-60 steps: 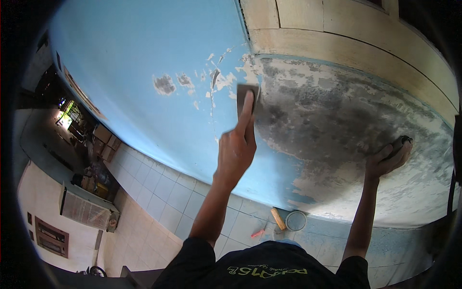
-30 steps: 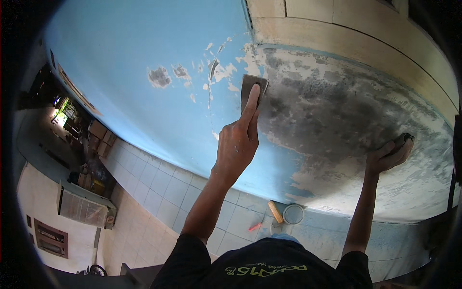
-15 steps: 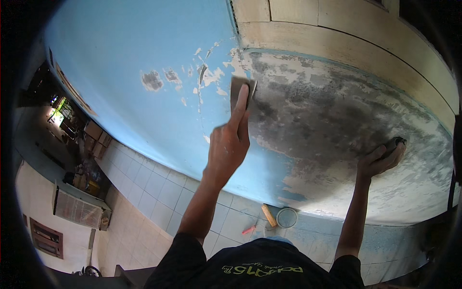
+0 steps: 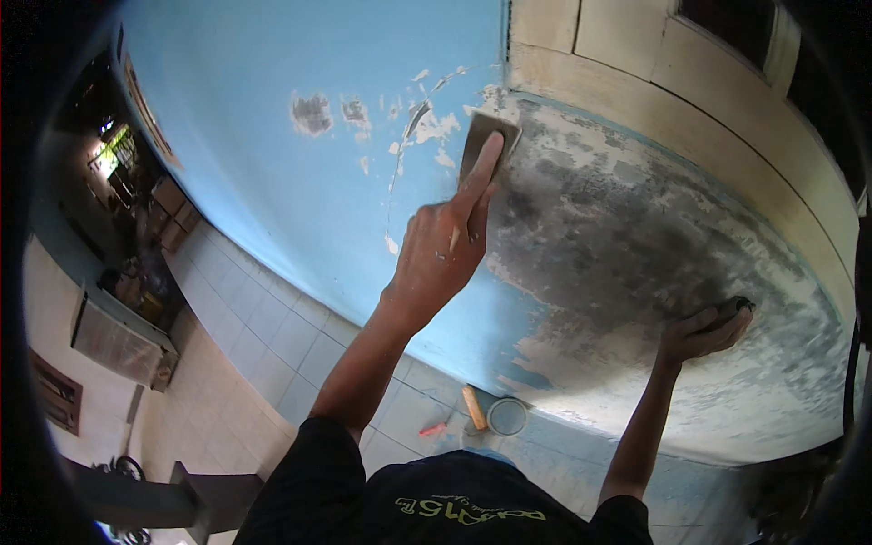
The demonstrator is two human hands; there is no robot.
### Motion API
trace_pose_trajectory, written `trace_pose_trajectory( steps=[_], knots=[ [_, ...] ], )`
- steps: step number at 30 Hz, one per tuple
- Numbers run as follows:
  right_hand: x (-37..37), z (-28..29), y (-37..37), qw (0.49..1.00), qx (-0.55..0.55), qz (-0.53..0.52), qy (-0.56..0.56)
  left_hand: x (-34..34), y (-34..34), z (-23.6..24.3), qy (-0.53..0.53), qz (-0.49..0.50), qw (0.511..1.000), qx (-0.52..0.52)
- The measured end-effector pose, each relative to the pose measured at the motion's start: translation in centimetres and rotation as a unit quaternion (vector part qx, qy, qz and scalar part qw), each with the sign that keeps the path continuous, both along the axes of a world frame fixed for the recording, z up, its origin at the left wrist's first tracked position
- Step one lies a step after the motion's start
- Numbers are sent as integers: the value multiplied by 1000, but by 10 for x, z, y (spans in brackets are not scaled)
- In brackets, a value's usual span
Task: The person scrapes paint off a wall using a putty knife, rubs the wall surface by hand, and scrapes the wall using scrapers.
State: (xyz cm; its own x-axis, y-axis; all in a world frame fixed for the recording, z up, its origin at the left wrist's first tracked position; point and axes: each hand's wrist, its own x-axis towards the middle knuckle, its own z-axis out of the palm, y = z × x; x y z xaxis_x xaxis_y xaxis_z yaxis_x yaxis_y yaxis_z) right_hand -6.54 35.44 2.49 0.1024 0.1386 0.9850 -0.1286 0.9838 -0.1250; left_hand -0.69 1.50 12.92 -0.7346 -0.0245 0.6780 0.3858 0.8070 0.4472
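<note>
In the head view, the left hand (image 4: 440,254) has its grip closed on a flat grey rectangular scraper (image 4: 477,139) where blue-painted wall (image 4: 309,191) meets mottled grey plaster (image 4: 609,227), and the right hand (image 4: 698,338) clasps a small dark object (image 4: 732,311).

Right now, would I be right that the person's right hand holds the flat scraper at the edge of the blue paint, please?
Not quite: in the head view, the left hand, not the right hand, holds the flat scraper at the edge of the blue paint.
</note>
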Motion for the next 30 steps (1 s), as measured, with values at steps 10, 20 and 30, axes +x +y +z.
trace_pose_trajectory(
  steps=[10,20,30],
  knots=[
    [2,1,-1,1000,7,-16,-9,2,-4,16,4,-2,999,38],
    [-4,-2,-2,1000,-7,-3,-12,0,-7,16,-46,38,998,16],
    [0,-5,0,1000,-15,-4,-20,-10,-24,-15,108,8,994,28]
  ],
)
